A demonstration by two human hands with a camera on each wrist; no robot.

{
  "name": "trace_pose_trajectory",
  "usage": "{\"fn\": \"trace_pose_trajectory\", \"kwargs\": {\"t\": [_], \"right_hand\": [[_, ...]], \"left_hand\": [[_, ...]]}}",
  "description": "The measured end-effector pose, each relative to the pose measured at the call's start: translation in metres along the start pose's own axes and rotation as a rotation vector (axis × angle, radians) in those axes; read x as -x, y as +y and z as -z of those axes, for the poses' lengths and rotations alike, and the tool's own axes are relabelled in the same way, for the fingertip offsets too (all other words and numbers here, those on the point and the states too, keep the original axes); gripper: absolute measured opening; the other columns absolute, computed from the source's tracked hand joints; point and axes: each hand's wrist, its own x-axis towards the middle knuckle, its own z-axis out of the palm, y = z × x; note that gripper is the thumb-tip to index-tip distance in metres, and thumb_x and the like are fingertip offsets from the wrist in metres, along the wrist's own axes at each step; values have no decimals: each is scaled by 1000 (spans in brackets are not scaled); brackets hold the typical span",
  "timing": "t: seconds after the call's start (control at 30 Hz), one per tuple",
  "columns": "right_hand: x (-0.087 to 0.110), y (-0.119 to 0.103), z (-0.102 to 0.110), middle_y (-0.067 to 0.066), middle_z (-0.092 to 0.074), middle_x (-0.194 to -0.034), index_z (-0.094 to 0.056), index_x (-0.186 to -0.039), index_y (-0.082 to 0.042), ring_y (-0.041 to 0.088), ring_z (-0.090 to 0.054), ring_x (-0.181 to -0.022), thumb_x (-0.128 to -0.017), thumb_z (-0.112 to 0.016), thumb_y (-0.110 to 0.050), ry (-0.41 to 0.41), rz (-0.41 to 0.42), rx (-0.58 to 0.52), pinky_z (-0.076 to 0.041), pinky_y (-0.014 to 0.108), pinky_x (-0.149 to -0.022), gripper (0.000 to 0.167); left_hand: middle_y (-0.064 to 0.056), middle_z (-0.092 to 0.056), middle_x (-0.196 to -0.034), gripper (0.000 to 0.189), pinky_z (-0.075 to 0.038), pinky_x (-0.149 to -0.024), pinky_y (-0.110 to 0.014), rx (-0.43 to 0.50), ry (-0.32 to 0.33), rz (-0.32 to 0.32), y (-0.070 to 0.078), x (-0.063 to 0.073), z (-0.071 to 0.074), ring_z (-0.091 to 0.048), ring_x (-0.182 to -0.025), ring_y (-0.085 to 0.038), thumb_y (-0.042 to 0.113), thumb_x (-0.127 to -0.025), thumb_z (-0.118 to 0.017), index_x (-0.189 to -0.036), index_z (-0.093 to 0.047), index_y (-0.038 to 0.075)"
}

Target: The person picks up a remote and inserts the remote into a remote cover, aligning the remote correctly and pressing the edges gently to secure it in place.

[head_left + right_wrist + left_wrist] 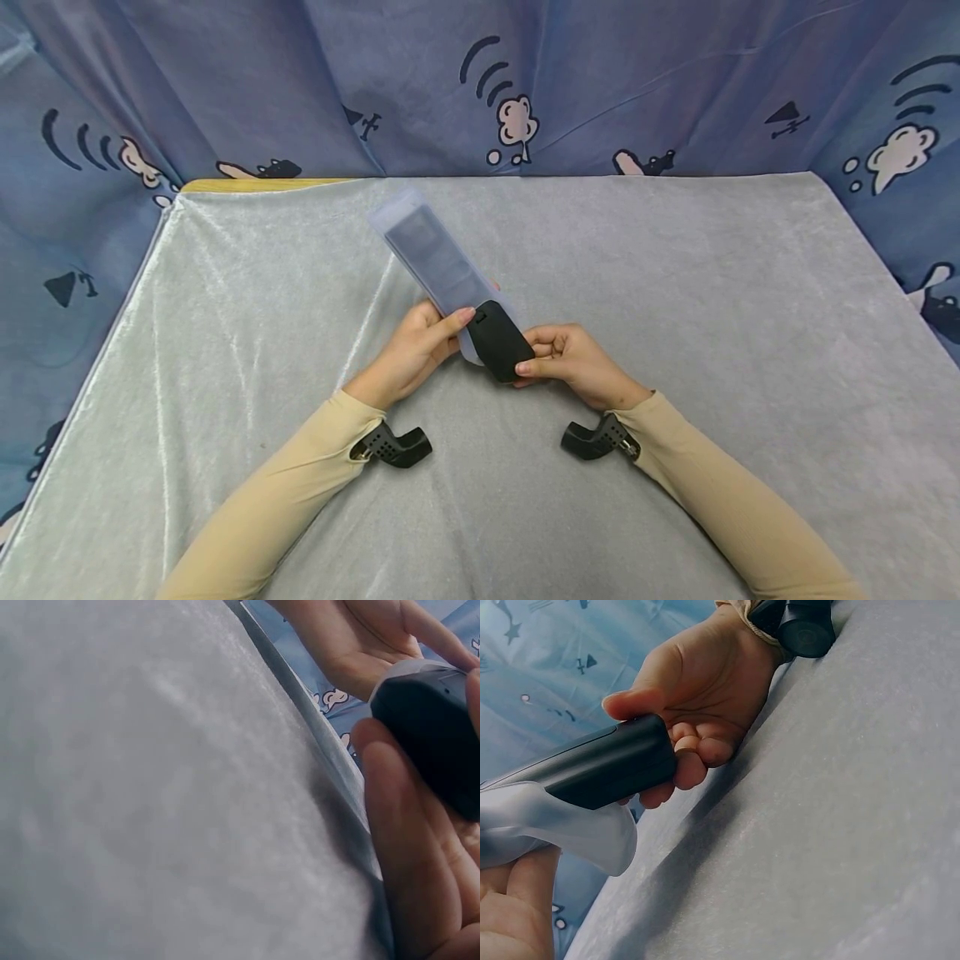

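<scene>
A black remote control [501, 343] is held above the table, its near end sticking out of a translucent soft sleeve [435, 254]. The sleeve stretches away to the upper left, and its open end flares loosely beside the remote in the left wrist view. My left hand [420, 342] grips the sleeve about its lower part, thumb on top by a small latch on the remote. With thumb and fingers my right hand [570, 362] pinches the remote's bare near end. In the right wrist view, the right fingers [405, 825] lie along the dark casing.
A pale grey velvety cloth [712, 292] covers the table. Blue patterned curtains [420, 83] hang behind it and at both sides. A yellow edge [255, 185] shows at the back left. Black wrist mounts [401, 446] stick out from both beige sleeves.
</scene>
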Motion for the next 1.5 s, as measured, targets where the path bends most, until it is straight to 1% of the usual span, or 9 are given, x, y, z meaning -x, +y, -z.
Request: {"fn": "trace_pose_trajectory", "kwargs": {"t": [0.23,0.33,0.4,0.47,0.57,0.7,0.93,1.2,1.5], "right_hand": [[-1,1,0,11,-70,-90,-56,-104,16,22,-69,-85,-81,-64,12,-5,-2,-1,-56,37,-77,25],[-2,1,0,12,-70,-92,-57,-104,14,22,-68,-86,-81,-65,10,-16,5,1,-56,38,-78,25],[-2,1,0,12,-70,-93,-58,-104,13,22,-68,-87,-81,-65,9,-22,9,-2,-56,38,-78,24],[-3,1,-1,11,-71,-92,-58,-103,12,22,-68,-87,-82,-64,10,-23,10,-6,-56,37,-78,23],[-3,1,-2,11,-71,-91,-59,-103,12,21,-68,-86,-82,-63,11,-25,9,-14,-56,37,-78,22],[-3,0,-2,11,-71,-90,-58,-105,13,22,-69,-85,-82,-63,11,-23,8,-15,-56,37,-77,24],[-1,-1,-3,11,-71,-89,-57,-106,15,21,-69,-82,-80,-64,12,1,-3,-9,-56,38,-75,28],[0,0,-2,10,-71,-86,-59,-102,12,20,-69,-80,-79,-64,13,3,4,-14,-57,36,-74,24],[0,0,-2,10,-71,-86,-59,-102,12,20,-69,-80,-79,-64,13,5,6,-16,-57,36,-74,23]], "left_hand": [[-25,-45,-137,36,-42,-100,-35,-8,-4,11,1,0,1,-53,-115,-17,-2,-98,-40,-132,-36,-14],[-16,-54,-128,34,-45,-95,-34,-12,1,14,3,0,3,-55,-111,-17,-1,-98,-40,-130,-39,-12],[-9,-60,-117,30,-48,-90,-32,-15,29,20,5,0,5,-58,-104,-15,1,-97,-41,-125,-43,-9],[-4,-62,-112,28,-49,-87,-30,-16,61,13,7,0,6,-60,-101,-15,3,-97,-43,-123,-45,-7],[-9,-63,-115,28,-49,-88,-30,-12,116,-8,8,0,7,-60,-103,-16,5,-97,-45,-123,-46,-6],[-18,-57,-127,29,-46,-96,-34,11,134,-26,9,0,8,-57,-112,-20,5,-99,-44,-126,-45,-7],[-20,-52,-132,33,-41,-102,-35,19,102,1,7,-1,5,-53,-117,-20,5,-100,-43,-129,-43,-9],[-26,-43,-138,44,-40,-103,-35,3,51,-2,5,0,3,-52,-119,-19,11,-98,-50,-132,-38,-14],[-25,-44,-138,38,-38,-104,-36,-16,44,8,3,0,3,-50,-122,-19,5,-100,-42,-133,-39,-14]]}}
